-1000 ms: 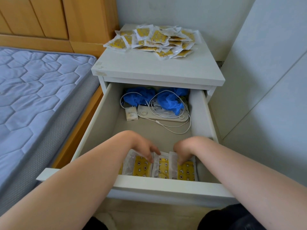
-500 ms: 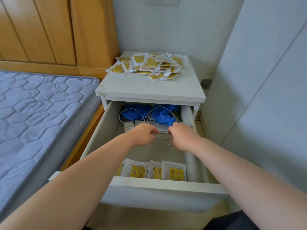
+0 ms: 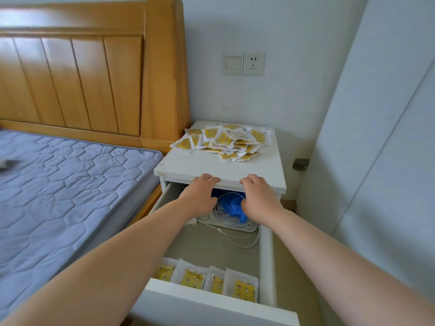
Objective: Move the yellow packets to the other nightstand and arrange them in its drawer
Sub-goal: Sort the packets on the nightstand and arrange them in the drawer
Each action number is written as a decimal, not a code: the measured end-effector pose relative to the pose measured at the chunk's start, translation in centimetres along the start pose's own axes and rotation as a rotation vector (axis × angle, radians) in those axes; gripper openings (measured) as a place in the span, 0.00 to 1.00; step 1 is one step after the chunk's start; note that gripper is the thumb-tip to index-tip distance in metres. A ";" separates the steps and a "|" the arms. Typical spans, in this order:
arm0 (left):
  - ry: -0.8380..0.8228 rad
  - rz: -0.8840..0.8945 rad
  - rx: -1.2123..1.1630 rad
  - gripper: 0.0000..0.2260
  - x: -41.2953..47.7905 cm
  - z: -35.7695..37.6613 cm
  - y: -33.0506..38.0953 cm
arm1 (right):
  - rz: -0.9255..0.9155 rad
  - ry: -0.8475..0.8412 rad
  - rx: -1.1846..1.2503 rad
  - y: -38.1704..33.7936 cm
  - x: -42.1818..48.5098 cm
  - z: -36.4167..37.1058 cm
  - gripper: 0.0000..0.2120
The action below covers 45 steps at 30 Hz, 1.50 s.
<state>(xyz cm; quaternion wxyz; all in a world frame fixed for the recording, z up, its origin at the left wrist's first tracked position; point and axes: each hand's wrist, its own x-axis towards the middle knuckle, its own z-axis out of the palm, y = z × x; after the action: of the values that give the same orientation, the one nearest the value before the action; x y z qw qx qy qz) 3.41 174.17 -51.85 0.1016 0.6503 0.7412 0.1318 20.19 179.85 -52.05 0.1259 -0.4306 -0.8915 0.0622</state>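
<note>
Both hands have risen from the drawer's front row. The left hand [image 3: 199,198] and right hand [image 3: 260,201] now reach the front edge of the nightstand's counter [image 3: 211,165], fingers [image 3: 208,178] loosely curled and holding nothing. Four filed packets [image 3: 207,280] stand in the open drawer [image 3: 266,255]. The heap of yellow packets [image 3: 223,142] waits behind, likely the next pickup. To the left are the mattress [image 3: 70,184] and headboard [image 3: 94,78], with a wall socket [image 3: 253,64] above.
</note>
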 end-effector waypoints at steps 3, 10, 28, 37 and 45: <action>0.008 -0.039 -0.016 0.27 0.9 -0.7 0.2 | 0.013 -0.013 0.054 0.6 0.9 -0.6 0.27; 0.041 -0.077 -0.018 0.28 6.0 -1.3 0.0 | 0.086 -0.023 0.166 2.1 5.3 -1.2 0.25; 0.130 -0.213 0.172 0.28 18.7 2.0 -7.3 | 0.188 0.160 0.147 5.1 24.6 0.9 0.23; 0.111 -0.195 0.145 0.28 18.6 2.0 -7.2 | 0.408 -0.085 0.120 4.8 28.6 0.7 0.37; 0.129 -0.202 0.100 0.29 18.8 2.0 -7.5 | 0.335 -0.097 -0.108 2.9 31.0 -0.8 0.10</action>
<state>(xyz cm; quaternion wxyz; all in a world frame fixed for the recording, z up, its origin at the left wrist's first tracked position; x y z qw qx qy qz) -5.47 192.02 -55.84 0.0340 0.5669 0.8135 0.1251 4.10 205.92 -46.62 0.0475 -0.5757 -0.8144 0.0547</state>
